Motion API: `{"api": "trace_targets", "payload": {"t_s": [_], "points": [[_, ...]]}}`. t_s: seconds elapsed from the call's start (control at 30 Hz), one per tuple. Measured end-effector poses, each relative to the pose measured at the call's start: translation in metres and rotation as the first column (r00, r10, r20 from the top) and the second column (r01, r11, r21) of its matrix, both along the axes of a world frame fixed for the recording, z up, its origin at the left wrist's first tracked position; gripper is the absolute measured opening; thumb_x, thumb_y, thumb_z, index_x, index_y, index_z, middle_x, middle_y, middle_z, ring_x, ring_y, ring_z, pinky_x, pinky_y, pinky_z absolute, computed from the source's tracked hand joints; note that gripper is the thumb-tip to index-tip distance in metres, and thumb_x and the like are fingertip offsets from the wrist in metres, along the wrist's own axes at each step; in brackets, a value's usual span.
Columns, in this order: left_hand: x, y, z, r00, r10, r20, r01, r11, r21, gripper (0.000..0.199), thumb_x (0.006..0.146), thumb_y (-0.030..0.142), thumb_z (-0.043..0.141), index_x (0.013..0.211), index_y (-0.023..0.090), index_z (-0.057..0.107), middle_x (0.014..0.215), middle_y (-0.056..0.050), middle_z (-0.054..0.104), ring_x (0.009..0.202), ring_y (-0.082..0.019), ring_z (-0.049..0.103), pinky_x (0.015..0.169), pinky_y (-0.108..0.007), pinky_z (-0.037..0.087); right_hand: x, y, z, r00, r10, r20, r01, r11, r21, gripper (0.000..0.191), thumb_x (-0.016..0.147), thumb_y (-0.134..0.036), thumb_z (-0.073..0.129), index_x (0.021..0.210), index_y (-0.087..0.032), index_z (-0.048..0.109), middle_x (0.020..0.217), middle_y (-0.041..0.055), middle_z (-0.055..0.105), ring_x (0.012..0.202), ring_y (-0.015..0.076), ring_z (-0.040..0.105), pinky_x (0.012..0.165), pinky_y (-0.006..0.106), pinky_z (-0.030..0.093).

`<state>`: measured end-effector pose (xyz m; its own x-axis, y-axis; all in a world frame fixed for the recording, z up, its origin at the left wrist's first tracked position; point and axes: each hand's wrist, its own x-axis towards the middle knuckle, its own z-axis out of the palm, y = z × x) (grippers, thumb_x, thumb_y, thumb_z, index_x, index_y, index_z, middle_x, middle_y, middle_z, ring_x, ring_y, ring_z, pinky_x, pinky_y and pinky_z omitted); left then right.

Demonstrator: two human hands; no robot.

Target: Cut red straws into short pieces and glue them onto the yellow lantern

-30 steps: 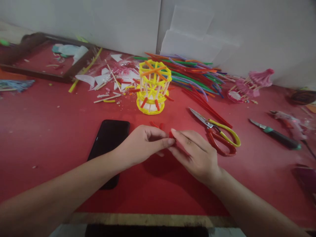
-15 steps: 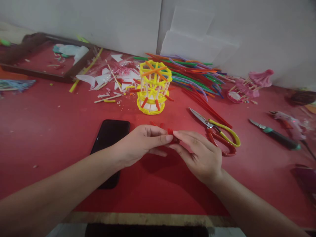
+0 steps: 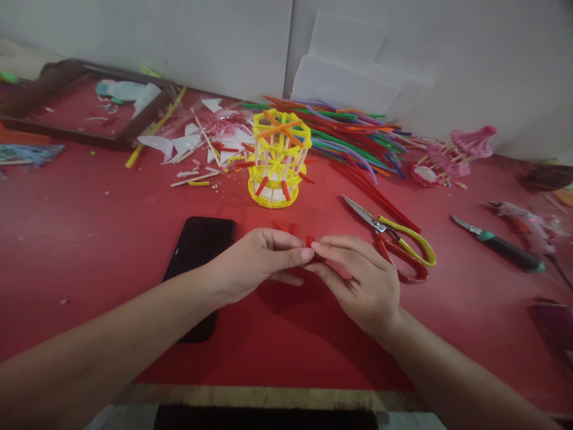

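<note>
Between the fingertips of my left hand (image 3: 264,257) and my right hand (image 3: 358,272) is a short red pipe cleaner piece (image 3: 309,240), mostly hidden by the fingers. Both hands are closed in a pinch on it, low over the table. Just behind the left fingers lie loose red pipe cleaner bits (image 3: 292,228). Farther back stands a two-tier model (image 3: 274,190) of yellow pipe cleaner rings and wooden sticks, with red pieces on its lower ring and orange strips across its top. Scissors (image 3: 380,226) with red and yellow handles lie beside my right hand.
A black phone (image 3: 197,245) lies partly under my left forearm. On the right are a craft knife (image 3: 505,246), a glue gun (image 3: 526,224) and a pink model (image 3: 456,155). Pipe cleaners (image 3: 358,134) are heaped at the back, with a brown frame (image 3: 120,140) at back left.
My right fingers have shifted slightly left, closer to the left fingertips, and less of the red piece shows between them. Everything else on the table stays in place.
</note>
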<state>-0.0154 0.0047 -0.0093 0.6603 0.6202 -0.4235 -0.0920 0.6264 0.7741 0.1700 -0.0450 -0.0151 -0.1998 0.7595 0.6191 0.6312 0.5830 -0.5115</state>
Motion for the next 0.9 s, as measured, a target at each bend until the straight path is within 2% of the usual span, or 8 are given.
{"api": "trace_targets", "payload": {"t_s": [0.17, 0.3, 0.37, 0.43, 0.5, 0.6, 0.73, 0.9], "points": [[0.001, -0.001, 0.001, 0.993, 0.074, 0.09, -0.069, 0.996, -0.059, 0.012, 0.075, 0.028, 0.08, 0.071, 0.019, 0.073, 0.072, 0.004, 0.065, 0.072, -0.008, 0.063, 0.073, -0.022, 0.056, -0.003, -0.001, 0.001, 0.999, -0.015, -0.035, 0.015, 1.0, 0.011, 0.024, 0.082, -0.02, 0.072, 0.106, -0.025, 0.067, 0.098, 0.0038, 0.072, 0.094, 0.0181, 0.068, 0.085, 0.033, 0.059], [0.001, -0.002, 0.002, 0.98, 0.161, 0.115, -0.171, 0.981, 0.087, 0.011, 0.077, 0.028, 0.078, 0.072, 0.019, 0.073, 0.08, 0.004, 0.065, 0.076, -0.006, 0.06, 0.073, -0.016, 0.05, -0.008, -0.004, 0.003, 0.979, -0.058, -0.198, 0.03, 0.99, -0.138, 0.011, 0.083, -0.024, 0.072, 0.093, -0.023, 0.067, 0.09, 0.0033, 0.07, 0.088, 0.0172, 0.067, 0.079, 0.034, 0.058], [0.002, -0.002, 0.003, 0.983, 0.137, 0.12, -0.16, 0.964, 0.213, 0.01, 0.079, 0.026, 0.076, 0.073, 0.018, 0.073, 0.079, 0.003, 0.064, 0.074, -0.005, 0.058, 0.072, -0.014, 0.048, -0.012, -0.006, 0.002, 0.937, -0.019, -0.347, -0.103, 0.939, -0.329, 0.007, 0.086, -0.026, 0.067, 0.092, -0.022, 0.067, 0.083, 0.0013, 0.07, 0.075, 0.0139, 0.068, 0.069, 0.029, 0.059], [0.002, -0.001, 0.004, 0.99, 0.077, 0.122, -0.11, 0.951, 0.288, 0.011, 0.081, 0.026, 0.074, 0.074, 0.017, 0.073, 0.076, 0.003, 0.062, 0.07, -0.007, 0.06, 0.069, -0.017, 0.05, -0.016, -0.007, 0.0, 0.834, -0.016, -0.552, -0.288, 0.84, -0.46, 0.011, 0.088, -0.03, 0.064, 0.093, -0.021, 0.067, 0.072, -0.0007, 0.07, 0.061, 0.012, 0.067, 0.056, 0.025, 0.058], [0.003, -0.001, 0.004, 0.989, 0.027, 0.144, -0.071, 0.947, 0.313, 0.013, 0.083, 0.026, 0.071, 0.075, 0.016, 0.073, 0.076, 0.002, 0.061, 0.064, -0.009, 0.062, 0.064, -0.022, 0.053, -0.02, -0.007, -0.002, 0.703, -0.073, -0.707, -0.422, 0.758, -0.498, 0.015, 0.087, -0.033, 0.065, 0.09, -0.019, 0.067, 0.063, -0.0017, 0.067, 0.053, 0.0119, 0.066, 0.046, 0.022, 0.056], [0.003, -0.001, 0.004, 0.983, -0.02, 0.18, -0.04, 0.946, 0.322, 0.014, 0.085, 0.025, 0.07, 0.077, 0.014, 0.074, 0.075, 0.001, 0.059, 0.061, -0.011, 0.066, 0.064, -0.026, 0.056, -0.023, -0.006, -0.004, 0.589, -0.159, -0.793, -0.492, 0.707, -0.507, 0.016, 0.083, -0.032, 0.07, 0.077, -0.018, 0.065, 0.061, -0.0024, 0.067, 0.049, 0.0104, 0.064, 0.042, 0.02, 0.054], [0.003, -0.001, 0.001, 0.98, -0.06, 0.19, -0.008, 0.941, 0.338, 0.016, 0.087, 0.026, 0.067, 0.079, 0.014, 0.074, 0.071, 0.0, 0.061, 0.066, -0.014, 0.068, 0.071, -0.028, 0.056, -0.023, -0.007, -0.003, 0.584, -0.173, -0.793, -0.473, 0.722, -0.506, 0.016, 0.082, -0.029, 0.071, 0.072, -0.019, 0.062, 0.06, -0.0044, 0.067, 0.047, 0.0081, 0.063, 0.044, 0.018, 0.054], [0.005, -0.002, -0.001, 0.989, -0.008, 0.149, -0.052, 0.918, 0.393, 0.022, 0.091, 0.03, 0.062, 0.078, 0.017, 0.073, 0.077, -0.002, 0.066, 0.073, -0.014, 0.066, 0.077, -0.03, 0.053, -0.02, -0.009, -0.003, 0.719, -0.183, -0.67, -0.282, 0.805, -0.521, 0.017, 0.084, -0.03, 0.067, 0.073, -0.019, 0.06, 0.057, -0.0041, 0.065, 0.043, 0.0081, 0.06, 0.042, 0.018, 0.051]]}}
